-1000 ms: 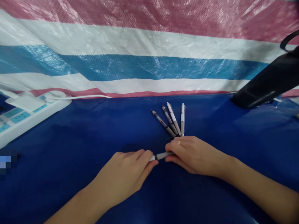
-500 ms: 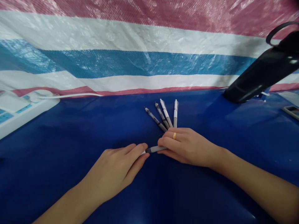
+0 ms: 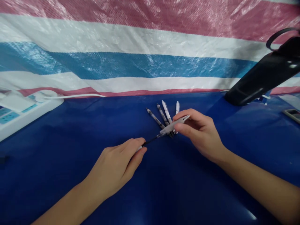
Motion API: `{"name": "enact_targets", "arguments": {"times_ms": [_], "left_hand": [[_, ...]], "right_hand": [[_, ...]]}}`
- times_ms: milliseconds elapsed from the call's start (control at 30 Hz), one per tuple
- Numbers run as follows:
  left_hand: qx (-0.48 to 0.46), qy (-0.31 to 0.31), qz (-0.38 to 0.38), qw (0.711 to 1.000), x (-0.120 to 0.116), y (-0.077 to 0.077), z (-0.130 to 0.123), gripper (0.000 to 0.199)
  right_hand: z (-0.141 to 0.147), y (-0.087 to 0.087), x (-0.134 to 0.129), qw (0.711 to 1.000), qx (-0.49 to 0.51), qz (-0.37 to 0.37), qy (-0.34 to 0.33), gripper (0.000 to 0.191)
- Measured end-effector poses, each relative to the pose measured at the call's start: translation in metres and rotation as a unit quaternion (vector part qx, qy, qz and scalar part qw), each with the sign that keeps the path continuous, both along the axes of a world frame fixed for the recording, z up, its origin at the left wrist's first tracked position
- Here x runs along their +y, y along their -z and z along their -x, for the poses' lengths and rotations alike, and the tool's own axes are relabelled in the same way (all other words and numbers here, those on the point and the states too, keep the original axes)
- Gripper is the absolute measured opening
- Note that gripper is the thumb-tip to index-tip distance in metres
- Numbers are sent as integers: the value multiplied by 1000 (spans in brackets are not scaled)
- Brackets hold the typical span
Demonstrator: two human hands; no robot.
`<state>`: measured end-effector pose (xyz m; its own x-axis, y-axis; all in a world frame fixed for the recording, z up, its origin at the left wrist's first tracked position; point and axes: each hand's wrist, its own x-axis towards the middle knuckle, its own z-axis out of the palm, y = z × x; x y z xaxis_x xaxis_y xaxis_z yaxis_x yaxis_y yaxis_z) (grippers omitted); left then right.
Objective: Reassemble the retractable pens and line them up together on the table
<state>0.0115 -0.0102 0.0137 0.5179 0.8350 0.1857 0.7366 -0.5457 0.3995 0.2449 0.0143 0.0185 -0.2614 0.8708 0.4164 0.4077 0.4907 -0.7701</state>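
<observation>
Five pens in view: one off the table between both hands, four lying on it. The held pen slants up and to the right above the others, in a clear plastic sleeve along its upper part, with a thin black section toward the lower end. The left hand grasps that lower end between thumb and fingers. The right hand grips the upper part, fingertips curled over it. The four lying pens fan outward from a point beneath the held pen, their lower ends converging just beside the right hand.

Surface: glossy navy-blue vinyl sheet, creased and reflecting light. Behind it hangs a woven tarpaulin striped red, white and blue. Far left, a white power strip with blue socket panels, a white adapter plugged in, and a white cable running along the sheet's back edge. Far right, a black object with a loop on top, type unclear, and a flat dark-framed device. Any printing on the pens is too small to read.
</observation>
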Motion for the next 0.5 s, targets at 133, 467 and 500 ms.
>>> {"name": "enact_targets", "arguments": {"times_ms": [133,467,500], "left_hand": [[3,-31,23,999,2,0,2,22],[43,10,-65,997,3,10,3,23],[47,17,-72,996,3,11,4,22]], "right_hand": [[2,3,1,997,33,-26,72,22],[2,11,-1,928,-344,-145,-13,17],[1,13,0,919,-367,-143,-16,17]]}}
